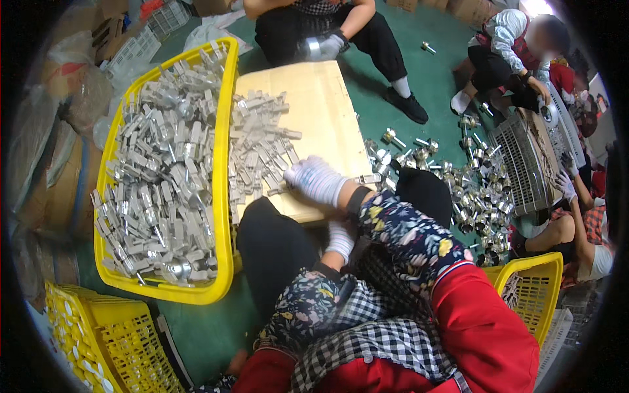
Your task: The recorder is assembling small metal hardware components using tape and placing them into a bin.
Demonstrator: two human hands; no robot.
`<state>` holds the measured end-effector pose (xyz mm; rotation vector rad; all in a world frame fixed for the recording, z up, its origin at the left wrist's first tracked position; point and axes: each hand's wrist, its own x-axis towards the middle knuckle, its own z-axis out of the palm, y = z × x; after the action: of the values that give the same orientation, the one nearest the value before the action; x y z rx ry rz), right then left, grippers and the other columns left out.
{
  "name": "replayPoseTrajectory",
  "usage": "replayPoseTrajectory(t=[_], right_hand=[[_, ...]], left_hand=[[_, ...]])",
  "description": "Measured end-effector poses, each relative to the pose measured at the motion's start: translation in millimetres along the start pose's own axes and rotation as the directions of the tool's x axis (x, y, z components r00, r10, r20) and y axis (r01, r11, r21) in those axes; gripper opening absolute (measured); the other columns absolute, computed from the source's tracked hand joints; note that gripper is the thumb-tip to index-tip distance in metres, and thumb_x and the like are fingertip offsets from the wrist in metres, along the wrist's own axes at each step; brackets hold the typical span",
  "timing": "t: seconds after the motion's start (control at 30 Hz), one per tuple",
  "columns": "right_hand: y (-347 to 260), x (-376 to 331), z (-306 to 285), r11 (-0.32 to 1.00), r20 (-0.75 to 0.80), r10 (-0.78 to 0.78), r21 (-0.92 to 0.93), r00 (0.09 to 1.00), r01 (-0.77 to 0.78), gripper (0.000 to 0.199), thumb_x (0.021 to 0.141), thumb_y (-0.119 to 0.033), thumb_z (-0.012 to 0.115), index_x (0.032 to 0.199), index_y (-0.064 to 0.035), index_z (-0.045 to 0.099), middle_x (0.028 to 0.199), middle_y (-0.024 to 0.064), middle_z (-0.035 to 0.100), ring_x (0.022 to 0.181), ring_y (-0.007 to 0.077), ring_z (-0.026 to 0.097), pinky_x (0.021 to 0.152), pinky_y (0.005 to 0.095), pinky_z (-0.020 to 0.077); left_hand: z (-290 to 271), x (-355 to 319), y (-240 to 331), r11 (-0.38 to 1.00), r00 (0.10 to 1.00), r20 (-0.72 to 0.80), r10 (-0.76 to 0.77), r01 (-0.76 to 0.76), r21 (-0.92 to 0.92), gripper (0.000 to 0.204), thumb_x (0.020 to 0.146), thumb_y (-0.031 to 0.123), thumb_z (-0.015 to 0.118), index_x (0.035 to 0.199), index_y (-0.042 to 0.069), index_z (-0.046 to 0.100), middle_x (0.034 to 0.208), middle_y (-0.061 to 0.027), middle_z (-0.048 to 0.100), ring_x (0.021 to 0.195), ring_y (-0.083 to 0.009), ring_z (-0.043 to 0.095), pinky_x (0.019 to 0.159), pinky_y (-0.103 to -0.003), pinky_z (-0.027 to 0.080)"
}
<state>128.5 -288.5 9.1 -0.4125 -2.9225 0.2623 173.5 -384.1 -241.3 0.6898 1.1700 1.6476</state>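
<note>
1. A yellow crate holding yellow-and-white pieces stands well left of the left grip, closer to the person.
2. A large yellow basket, heaped with metal pieces with grey handles, stands left of the right grip.
3. Loose grey parts lie piled on the worktop, just left of the right grip and beyond it.
4. The right grip, in a striped glove, is over the pile's near right edge, fingers bent downward; I cannot tell how far open it is or whether it has hold of a part.
5. Beyond the right grip, across the worktop, a co-worker's gloved hand holds a shiny metal piece.
6. The left grip, also gloved, is below the right grip, near the worktop's front edge; partly hidden, so its opening and contents cannot be told.
7. Stemmed metal cups lie scattered on the green floor, right of both grips.
</note>
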Motion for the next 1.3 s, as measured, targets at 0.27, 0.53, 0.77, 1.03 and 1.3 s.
replayPoseTrajectory(t=[0.27,0.53,0.77,1.03,1.3], right_hand=[[113.1,-114.6,-56.1,0.563,-0.013,0.586,0.726,0.810,-0.395,0.021,0.082,-0.013,0.057,0.098,-0.0004,0.062,0.090,0.0091,0.062,0.087,0.0171,0.058,0.080,0.0292,0.0455],[128.4,-136.4,-25.0,0.222,0.287,0.753,0.737,0.592,-0.639,0.036,0.074,-0.025,0.069,0.095,0.0037,0.063,0.084,0.0121,0.064,0.073,0.0182,0.058,0.070,0.0293,0.0479],[135.2,-137.4,-11.8,0.225,0.308,0.716,0.748,0.627,-0.625,0.020,0.077,-0.018,0.064,0.084,0.0004,0.063,0.071,0.0061,0.061,0.054,0.0148,0.057,0.048,0.0290,0.0490],[131.7,-133.7,-14.5,0.187,0.359,0.726,0.718,0.587,-0.670,0.022,0.075,-0.018,0.066,0.088,0.0003,0.065,0.077,0.0089,0.064,0.067,0.0172,0.059,0.061,0.0301,0.0488],[132.6,-134.8,-15.7,0.194,0.375,0.719,0.700,0.585,-0.687,0.027,0.073,-0.019,0.068,0.090,0.0012,0.067,0.081,0.0114,0.065,0.073,0.0182,0.060,0.070,0.0298,0.0482]], left_hand=[[79.2,-24.0,159.4,0.843,0.851,-0.083,-0.518,0.525,0.114,0.026,0.085,0.030,0.058,0.077,0.005,0.064,0.058,-0.0026,0.057,0.042,-0.0078,0.048,0.038,-0.021,0.037],[76.5,-23.3,159.7,0.828,0.830,-0.089,-0.550,0.556,0.076,0.025,0.085,0.025,0.060,0.081,0.001,0.060,0.061,-0.0059,0.058,0.045,-0.0108,0.052,0.038,-0.019,0.039],[80.4,-23.7,164.6,0.831,0.838,-0.096,-0.538,0.546,0.105,0.027,0.084,0.026,0.062,0.082,-0.001,0.059,0.062,-0.0072,0.059,0.045,-0.0106,0.052,0.038,-0.019,0.039],[75.8,-23.9,163.5,0.821,0.824,-0.072,-0.561,0.566,0.074,0.027,0.084,0.025,0.062,0.083,-0.001,0.059,0.062,-0.0069,0.058,0.046,-0.0103,0.051,0.038,-0.018,0.037],[75.5,-21.1,158.9,0.802,0.802,-0.027,-0.597,0.597,0.003,0.025,0.084,0.024,0.062,0.084,-0.001,0.058,0.062,-0.0060,0.056,0.045,-0.0096,0.049,0.038,-0.017,0.035]])
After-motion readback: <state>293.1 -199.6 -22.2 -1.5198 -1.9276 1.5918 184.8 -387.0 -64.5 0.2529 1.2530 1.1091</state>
